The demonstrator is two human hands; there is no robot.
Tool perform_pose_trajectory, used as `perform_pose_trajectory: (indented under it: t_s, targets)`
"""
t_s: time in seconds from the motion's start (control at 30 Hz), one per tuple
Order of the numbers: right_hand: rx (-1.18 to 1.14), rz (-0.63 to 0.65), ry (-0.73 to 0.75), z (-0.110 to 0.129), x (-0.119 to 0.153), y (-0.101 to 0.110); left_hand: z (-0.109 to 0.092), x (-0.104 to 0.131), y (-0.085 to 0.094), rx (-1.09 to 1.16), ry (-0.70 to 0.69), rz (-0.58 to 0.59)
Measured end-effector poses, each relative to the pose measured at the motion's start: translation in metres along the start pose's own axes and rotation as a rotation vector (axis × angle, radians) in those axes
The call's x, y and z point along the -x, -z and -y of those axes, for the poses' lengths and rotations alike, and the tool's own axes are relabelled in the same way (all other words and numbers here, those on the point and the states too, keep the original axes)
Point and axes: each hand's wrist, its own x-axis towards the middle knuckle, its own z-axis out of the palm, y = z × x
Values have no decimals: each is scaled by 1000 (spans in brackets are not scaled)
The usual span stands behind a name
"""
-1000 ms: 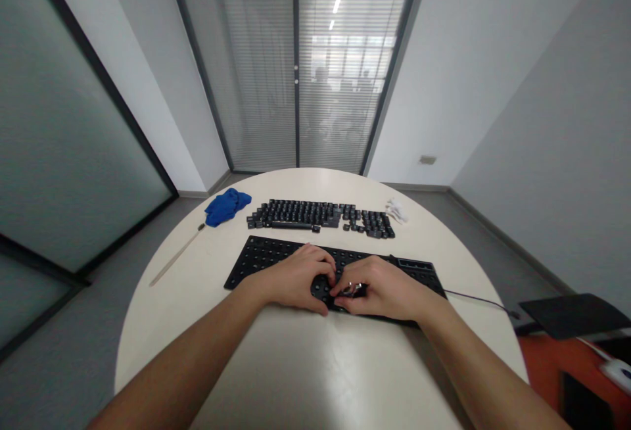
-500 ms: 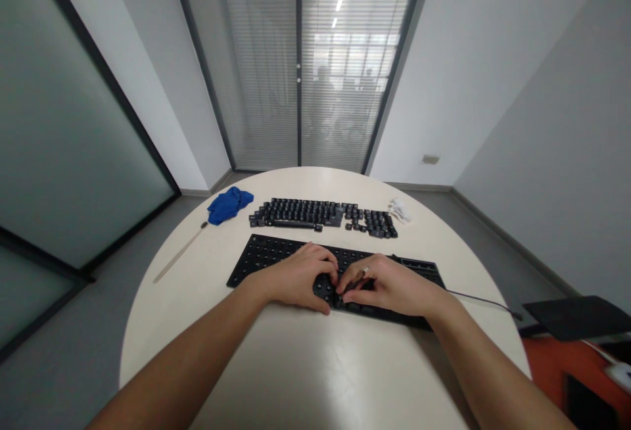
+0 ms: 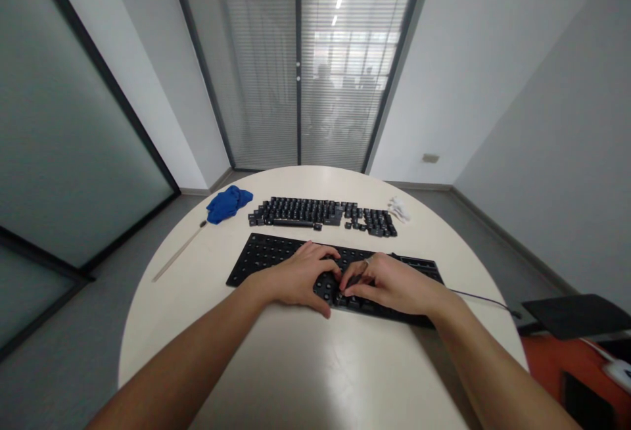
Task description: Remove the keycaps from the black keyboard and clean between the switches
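1. Centrally, the fingertips (image 3: pixel 340 279) of both hands met over the middle of the bare keyboard base (image 3: pixel 266 256), curled narrow and pressing down onto its matte black surface; a small slim tool seemed pinched in the right hand (image 3: pixel 389 283), though what it was could not be told
2. That left hand (image 3: pixel 296 277) lay palm down, knuckles raised, thumb stretched along the base's near edge; the right hand mirrored it, fingers bunched tight at the tips
3. Both bare forearms ran back toward the camera, spreading apart as they came, wrists resting low at the base's near edge
4. Flat, long and rectangular, the keyboard base was studded with rows of small round switch posts; its long axis ran left to right across the table (image 3: pixel 305 364), and a thin dark cable (image 3: pixel 480 298) trailed off its right end
5. Beyond it, well apart, the loose black keycaps (image 3: pixel 320 212) sat in a strip parallel to the base
6. At the strip's left lay a crumpled blue cloth (image 3: pixel 227 203), soft and folded; at its right, a small white heap (image 3: pixel 398 208)
7. Left of the base, a thin pale stick (image 3: pixel 177 254) lay slantwise on the smooth, glossy cream tabletop, which was round
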Motion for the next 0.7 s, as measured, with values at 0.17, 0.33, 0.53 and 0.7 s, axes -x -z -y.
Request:
perform_pose_trajectory:
  t_s: [0.17,0.33,0.53,0.7]
  targets:
    - [-36,-9,0,-3,-3,-3,0,0,0,3,6,18]
    - [-149,-129,-79,-5,9,13,1,0,0,33,10,16]
    - [-248,-329,-107,-15,20,25,1,-1,-1,49,26,11]
    - [-296,-230,-103,-21,4,7,1,-1,1,104,40,-32]
